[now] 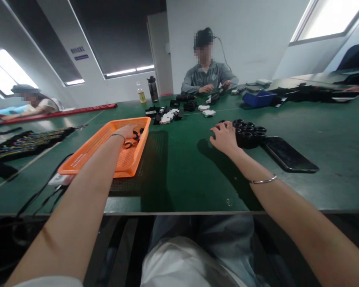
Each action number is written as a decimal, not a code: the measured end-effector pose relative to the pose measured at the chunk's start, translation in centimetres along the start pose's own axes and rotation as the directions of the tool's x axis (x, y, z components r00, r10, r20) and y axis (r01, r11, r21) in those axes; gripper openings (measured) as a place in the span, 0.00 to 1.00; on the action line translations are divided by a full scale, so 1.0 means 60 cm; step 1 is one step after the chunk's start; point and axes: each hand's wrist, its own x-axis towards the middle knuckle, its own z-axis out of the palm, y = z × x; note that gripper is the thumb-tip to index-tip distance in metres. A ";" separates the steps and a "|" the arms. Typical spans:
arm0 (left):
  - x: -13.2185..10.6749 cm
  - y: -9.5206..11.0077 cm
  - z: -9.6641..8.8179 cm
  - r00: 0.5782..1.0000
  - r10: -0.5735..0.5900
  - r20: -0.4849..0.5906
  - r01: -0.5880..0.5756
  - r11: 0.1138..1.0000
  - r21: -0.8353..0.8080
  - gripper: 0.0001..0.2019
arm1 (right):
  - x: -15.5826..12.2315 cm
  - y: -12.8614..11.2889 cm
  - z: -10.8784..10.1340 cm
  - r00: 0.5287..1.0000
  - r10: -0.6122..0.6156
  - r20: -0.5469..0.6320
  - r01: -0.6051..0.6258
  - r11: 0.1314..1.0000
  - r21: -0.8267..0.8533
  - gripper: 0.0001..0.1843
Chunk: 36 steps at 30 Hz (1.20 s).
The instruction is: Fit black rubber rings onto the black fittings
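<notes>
My left hand (126,131) reaches into an orange plastic basket (127,172) with perforated sides. Its fingertips are at some small black rings (136,135), and another black ring (127,146) lies on the basket floor just below. Whether the fingers grip a ring is hidden. On the green table, my right hand (225,137) rests with fingers apart against the left side of a cluster of black cylindrical rings (247,133), several of them standing close together with round openings upward. Part of the cluster is behind the hand.
A black phone (290,154) lies right of the cluster. White and black parts (169,115), a bottle (141,93) and a dark flask (153,89) stand farther back. A blue bin (259,99) sits back right. A co-worker (209,75) sits opposite, another person (32,101) at far left.
</notes>
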 end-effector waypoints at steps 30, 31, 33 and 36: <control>-0.113 0.302 0.118 0.913 0.407 -0.034 -0.373 0.796 -0.477 0.24 | -0.010 -0.084 -0.009 0.620 -0.315 0.718 -0.744 0.053 0.666 0.16; -0.113 0.297 0.131 0.909 0.411 -0.062 -0.381 0.763 -0.522 0.29 | -0.010 -0.084 -0.009 0.620 -0.288 0.730 -0.755 0.034 0.655 0.13; -0.111 0.286 0.151 0.916 0.391 -0.093 -0.366 0.716 -0.594 0.33 | -0.008 -0.082 -0.009 0.630 -0.240 0.738 -0.763 -0.013 0.647 0.08; -0.106 0.272 0.168 0.939 0.335 -0.080 -0.299 0.680 -0.669 0.27 | -0.008 -0.082 -0.013 0.651 -0.223 0.725 -0.751 -0.051 0.659 0.02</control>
